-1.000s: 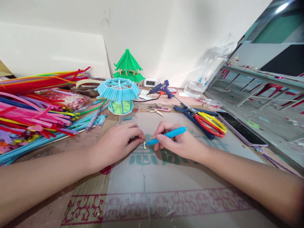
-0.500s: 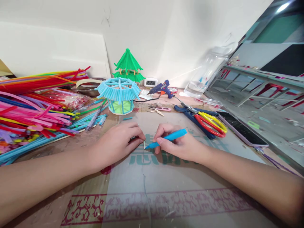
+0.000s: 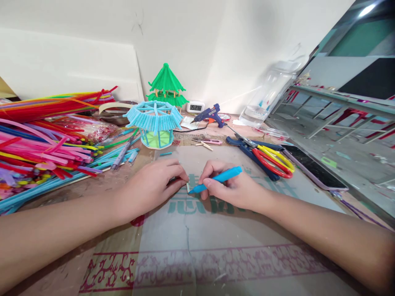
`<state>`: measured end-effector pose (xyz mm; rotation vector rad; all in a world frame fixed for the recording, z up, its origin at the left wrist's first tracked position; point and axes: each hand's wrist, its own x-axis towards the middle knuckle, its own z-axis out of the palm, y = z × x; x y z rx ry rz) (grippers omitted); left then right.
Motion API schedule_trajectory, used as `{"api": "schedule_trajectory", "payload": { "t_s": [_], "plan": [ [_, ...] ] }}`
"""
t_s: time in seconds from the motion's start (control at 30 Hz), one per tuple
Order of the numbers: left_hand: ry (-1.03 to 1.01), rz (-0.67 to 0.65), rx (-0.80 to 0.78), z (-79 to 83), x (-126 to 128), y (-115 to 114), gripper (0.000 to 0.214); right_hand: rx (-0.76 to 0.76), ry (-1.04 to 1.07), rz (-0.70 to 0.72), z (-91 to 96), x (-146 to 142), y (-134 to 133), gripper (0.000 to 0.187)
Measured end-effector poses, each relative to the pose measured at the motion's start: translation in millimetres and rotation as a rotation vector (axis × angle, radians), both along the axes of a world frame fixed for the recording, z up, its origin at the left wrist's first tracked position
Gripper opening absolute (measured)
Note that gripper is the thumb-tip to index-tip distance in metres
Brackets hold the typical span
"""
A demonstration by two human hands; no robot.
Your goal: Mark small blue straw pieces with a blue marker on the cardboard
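Only the head camera to go on here. Left hand (image 3: 160,176) is curled with its fingertips pinching or pressing the far end of a short, thin, pale wooden stick (image 3: 187,188); can't tell which, since the fingers cover that end. The stick lies on a translucent plastic sheet (image 3: 163,242), right in front of the person. Right hand (image 3: 226,187) is closed around a bright blue plastic marker (image 3: 226,174) in a pen grip, tip down at the stick's near end.

What's changed: a second ago the tip sat a bit higher beside the stick, and now it's slid down to the near end. The left hand has barely budged. My read is that colouring has reached the near tip while the covered end hasn't been got to, though the stick's too small to be sure how much ink is on.

Just beyond the hands there's a short blue stick (image 3: 166,154) on the sheet, some loose pale sticks (image 3: 206,146), and a light-blue fuzzy-roofed model pavilion (image 3: 154,119). The blue glue gun (image 3: 208,114) sits farther back.
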<state>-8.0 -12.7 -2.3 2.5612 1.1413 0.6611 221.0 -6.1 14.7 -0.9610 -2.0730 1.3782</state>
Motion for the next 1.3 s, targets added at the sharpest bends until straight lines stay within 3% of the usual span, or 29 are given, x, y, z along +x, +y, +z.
{"api": "schedule_trajectory", "payload": {
  "t_s": [0.4,0.63,1.3],
  "plan": [
    [0.009,0.006,-0.006,1.8,0.9,-1.9,0.012,0.141,-0.027,-0.065,-3.2,0.6,1.5,0.012],
    [0.013,-0.002,-0.008,3.4,1.2,-0.3,0.011,0.033,-0.03,0.023,-1.1,1.2,-0.1,0.013],
    [-0.003,-0.008,0.002,0.6,-0.9,-0.2,0.011,0.062,0.008,-0.006,-3.3,0.8,2.1,0.015]
  ]
}}
